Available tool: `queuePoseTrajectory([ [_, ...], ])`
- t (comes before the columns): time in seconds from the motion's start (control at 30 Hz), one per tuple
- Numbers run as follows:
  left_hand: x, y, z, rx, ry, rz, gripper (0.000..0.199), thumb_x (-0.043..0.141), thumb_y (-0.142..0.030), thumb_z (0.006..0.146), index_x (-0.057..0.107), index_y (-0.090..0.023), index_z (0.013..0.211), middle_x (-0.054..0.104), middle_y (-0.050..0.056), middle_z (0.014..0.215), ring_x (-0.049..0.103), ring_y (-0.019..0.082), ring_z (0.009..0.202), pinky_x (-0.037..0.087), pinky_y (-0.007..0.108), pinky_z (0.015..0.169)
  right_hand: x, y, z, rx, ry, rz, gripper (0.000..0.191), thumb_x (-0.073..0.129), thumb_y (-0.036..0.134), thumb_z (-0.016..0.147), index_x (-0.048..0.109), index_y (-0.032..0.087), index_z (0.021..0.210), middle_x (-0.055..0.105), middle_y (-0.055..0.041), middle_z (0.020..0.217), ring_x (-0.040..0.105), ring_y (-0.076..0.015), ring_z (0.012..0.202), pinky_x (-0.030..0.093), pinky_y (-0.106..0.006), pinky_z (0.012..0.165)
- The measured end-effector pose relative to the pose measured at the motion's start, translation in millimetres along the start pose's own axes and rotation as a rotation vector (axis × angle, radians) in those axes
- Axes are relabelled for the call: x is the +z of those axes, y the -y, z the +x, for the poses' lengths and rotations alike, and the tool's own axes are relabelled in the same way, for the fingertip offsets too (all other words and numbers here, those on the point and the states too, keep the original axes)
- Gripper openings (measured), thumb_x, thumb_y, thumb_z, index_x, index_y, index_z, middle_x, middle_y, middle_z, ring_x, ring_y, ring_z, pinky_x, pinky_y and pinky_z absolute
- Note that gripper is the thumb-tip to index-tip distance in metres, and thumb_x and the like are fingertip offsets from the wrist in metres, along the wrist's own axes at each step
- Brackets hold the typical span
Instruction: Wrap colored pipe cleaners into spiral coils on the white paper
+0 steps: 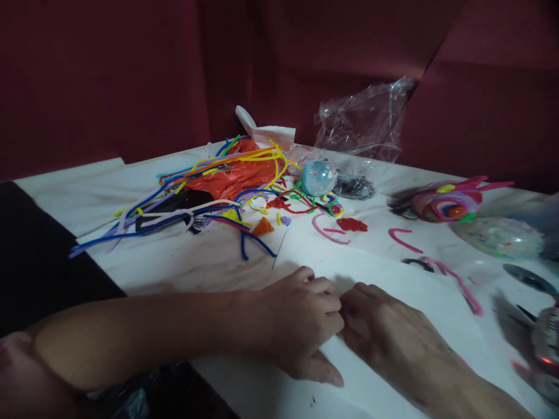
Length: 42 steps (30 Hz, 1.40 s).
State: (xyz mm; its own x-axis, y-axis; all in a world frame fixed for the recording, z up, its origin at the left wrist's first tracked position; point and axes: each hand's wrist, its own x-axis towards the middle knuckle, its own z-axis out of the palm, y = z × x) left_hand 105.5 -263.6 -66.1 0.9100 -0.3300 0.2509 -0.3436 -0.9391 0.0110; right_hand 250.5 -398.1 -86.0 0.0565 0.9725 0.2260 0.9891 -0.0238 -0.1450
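My left hand (303, 326) reaches in from the left over the white paper (388, 279), fingers curled and thumb stretched out toward me. Its knuckles meet the fingertips of my right hand (384, 329), whose fingers are bent into a pinch. Whatever lies between the two hands is hidden by the fingers. Beyond them on the table are a pink curved pipe cleaner (329, 230), a dark red fuzzy piece (351, 224) and an orange fuzzy triangle (262, 226). To the right lie a bent pink pipe cleaner (404, 241) and a longer pink one (458, 282).
Many coloured pipe cleaners (174, 215) spread over a red plastic bag (227, 180) at the back left. A clear blue ball (318, 177) stands near a crumpled clear bag (367, 119). At right are a pink fuzzy figure (454, 203), a speckled ball (502, 237) and a tape roll (528, 277).
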Motion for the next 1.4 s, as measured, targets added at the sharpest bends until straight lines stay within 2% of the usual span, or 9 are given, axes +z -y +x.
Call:
queuePoseTrajectory([
  [0.13,0.0,0,0,-0.004,0.012,0.001,0.046,0.053,-0.057,0.077,0.06,-0.012,0.084,0.063,0.006,0.084,0.049,0.021,0.082,0.033,0.038,0.072,-1,1,-1,0.02,0.031,0.004,0.014,0.043,0.024,0.078,0.056,0.018,0.074,0.047,-0.0039,0.073,0.048,-0.0205,0.062,0.032,-0.026,0.05],
  [0.4,-0.7,-2,-1,-0.013,0.016,-0.008,0.047,0.057,-0.057,0.074,0.06,-0.012,0.084,0.062,0.006,0.084,0.049,0.021,0.082,0.033,0.037,0.073,-1,2,0,0.078,0.107,-0.031,0.002,0.057,0.018,0.077,0.058,0.019,0.077,0.048,-0.0019,0.076,0.05,-0.0191,0.065,0.033,-0.025,0.052],
  [0.5,-1.3,0,-1,-0.03,0.0,-0.048,0.046,0.056,-0.056,0.075,0.058,-0.013,0.09,0.062,0.005,0.086,0.05,0.021,0.084,0.034,0.036,0.073,-3,4,0,0.09,0.123,-0.041,0.006,0.061,0.015,0.076,0.06,0.019,0.081,0.05,-0.0009,0.078,0.051,-0.0192,0.068,0.036,-0.025,0.055],
  [0.63,-8.8,8,-2,-0.112,-0.025,-0.122,0.048,0.06,-0.051,0.074,0.056,-0.013,0.103,0.06,0.007,0.096,0.051,0.021,0.091,0.035,0.035,0.079,-4,7,0,0.117,0.11,-0.059,0.007,0.06,0.014,0.079,0.061,0.019,0.084,0.051,-0.0007,0.077,0.052,-0.0191,0.065,0.034,-0.024,0.053],
  [0.77,-17.2,12,-3,-0.142,-0.038,-0.095,0.039,0.056,-0.047,0.078,0.06,-0.013,0.097,0.06,0.008,0.093,0.05,0.022,0.09,0.035,0.035,0.079,-3,9,2,0.125,0.092,-0.068,0.007,0.063,0.012,0.077,0.06,0.018,0.08,0.05,-0.0001,0.075,0.051,-0.0176,0.062,0.03,-0.022,0.049],
  [0.87,-17.8,10,-4,-0.126,0.007,-0.021,0.035,0.054,-0.048,0.08,0.064,-0.017,0.091,0.059,0.007,0.088,0.049,0.022,0.085,0.034,0.037,0.077,-2,10,2,0.112,0.071,-0.071,0.005,0.061,0.013,0.076,0.058,0.018,0.076,0.049,0.0,0.073,0.049,-0.0164,0.06,0.027,-0.021,0.047],
  [1.07,-15.1,3,-7,-0.095,0.103,0.046,0.041,0.054,-0.055,0.078,0.064,-0.02,0.097,0.057,0.007,0.083,0.048,0.023,0.08,0.034,0.038,0.074,-2,8,0,0.084,0.045,-0.047,0.004,0.055,0.015,0.074,0.058,0.018,0.074,0.048,-0.0013,0.073,0.048,-0.0173,0.062,0.028,-0.022,0.05],
  [1.27,-17.1,2,-6,-0.093,0.158,0.087,0.051,0.046,-0.061,0.081,0.063,-0.018,0.101,0.057,0.008,0.085,0.047,0.023,0.081,0.034,0.038,0.073,0,1,0,0.062,0.076,0.026,0.026,0.035,0.031,0.08,0.058,0.019,0.076,0.048,-0.0045,0.073,0.048,-0.0198,0.061,0.03,-0.024,0.049],
  [1.4,-17.3,2,-5,-0.084,0.169,0.097,0.05,0.047,-0.061,0.08,0.064,-0.018,0.1,0.057,0.008,0.085,0.047,0.023,0.08,0.033,0.038,0.073,1,0,-1,0.1,0.115,0.02,0.027,0.035,0.032,0.08,0.058,0.019,0.078,0.049,-0.0047,0.075,0.049,-0.0207,0.063,0.032,-0.026,0.05],
])
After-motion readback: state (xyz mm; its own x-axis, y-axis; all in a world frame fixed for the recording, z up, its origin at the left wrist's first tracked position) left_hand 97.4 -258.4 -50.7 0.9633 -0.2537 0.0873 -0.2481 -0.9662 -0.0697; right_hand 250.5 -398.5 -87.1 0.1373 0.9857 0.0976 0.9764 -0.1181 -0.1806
